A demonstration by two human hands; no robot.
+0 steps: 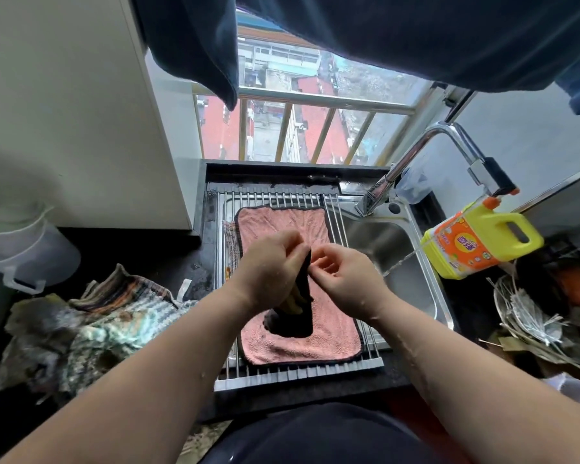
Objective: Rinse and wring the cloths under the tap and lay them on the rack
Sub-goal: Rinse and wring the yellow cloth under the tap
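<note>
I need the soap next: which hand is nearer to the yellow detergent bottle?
Right. The right hand is over the pink cloth, left of the bottle; the left hand, gripping the dark cloth, is farther left.

The single head-worn view looks steeply down, close over the rack (pixel 298 370) and sink (pixel 395 249).

A home kitchen: steel sink (pixel 412 262), tap (pixel 416 155), dish-soap jug (pixel 482 239), window overlooking rooftops.

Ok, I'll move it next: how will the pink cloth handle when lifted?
Probably floppy: the pink cloth lies flat, following the rack bars. Its thick pile may hold water, so perhaps heavy for its size.
</note>
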